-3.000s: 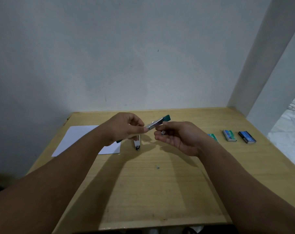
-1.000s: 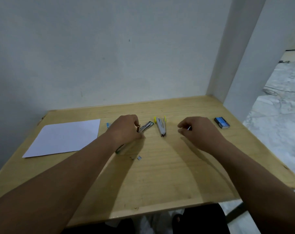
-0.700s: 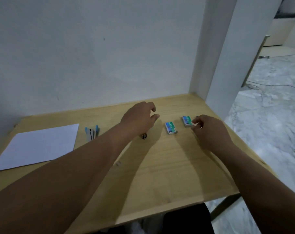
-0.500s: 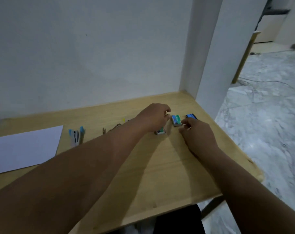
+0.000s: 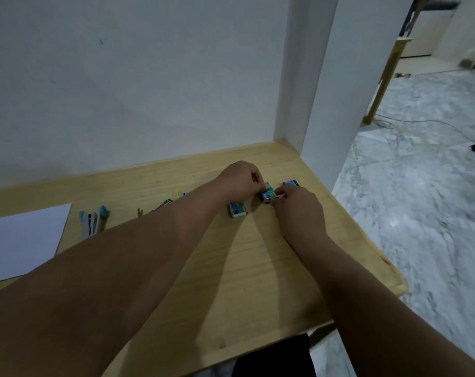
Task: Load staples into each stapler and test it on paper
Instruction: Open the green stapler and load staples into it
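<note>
While both hands work at the far right of the wooden table (image 5: 258,268) | left hand (image 5: 237,179) and right hand (image 5: 296,204) pinch the middle staple box (image 5: 269,194) | step: opening it | next: draw out a staple strip for the open stapler (image 5: 162,205) further left

The scene is dim, with a cool grey-blue cast over the plain white wall (image 5: 138,85). The brightest area is the pale marble floor (image 5: 426,191) at the right. Soft-edged shadows of both forearms fall toward the camera across the light wooden bench (image 5: 230,268), so the light seems to come from above and ahead. There is no glare. The wide-angle lens bends the white pillar (image 5: 328,77) and stretches the near forearms at the lower edge. Fine detail is soft, and the small items by the left hand (image 5: 240,178) and right hand (image 5: 296,202) are blurred.
</note>
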